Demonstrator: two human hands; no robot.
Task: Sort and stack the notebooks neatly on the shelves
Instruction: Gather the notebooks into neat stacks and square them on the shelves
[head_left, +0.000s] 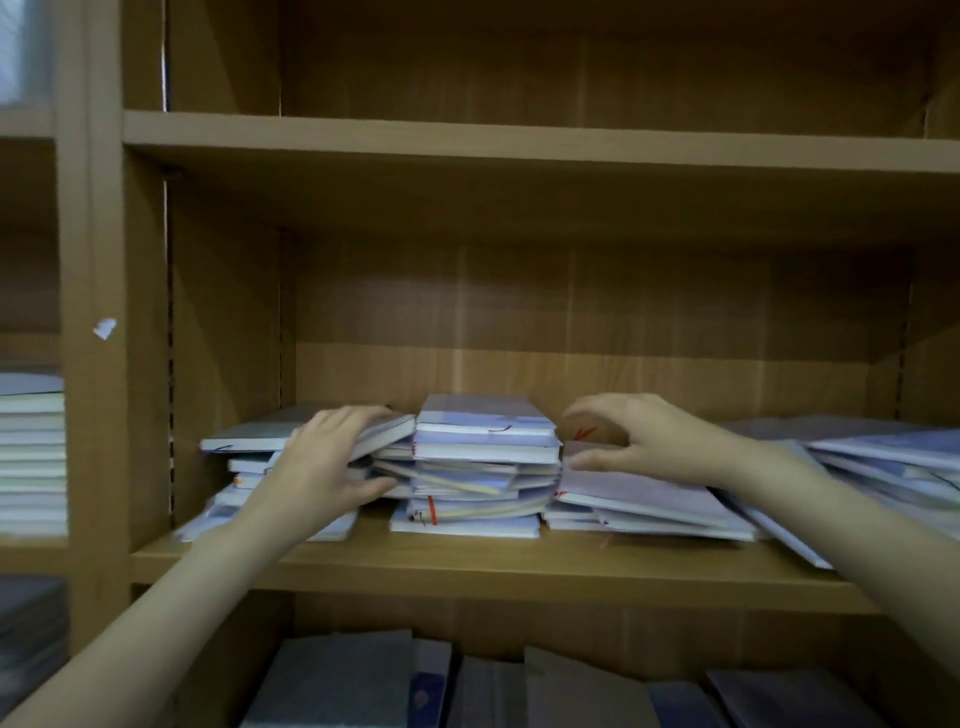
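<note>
While both hands sit at the middle shelf (467, 564), here is what I read.

Piles: three loose heaps of notebooks along the shelf, with the middle pile (483, 467) near the front edge, between my hands.
Left grip: left hand (324, 465) pinches the tilted top notebook (291, 431) of the left pile, fingers over the cover, thumb under.
Right grip: right hand (644, 434) half open, fingers curved, holding nothing, just above the right pile (644, 501).
Axis: the middle pile's long sides run front to back, spines facing me.
Nearer: I judge the left hand nearer; the pile lies just to its right.
</note>
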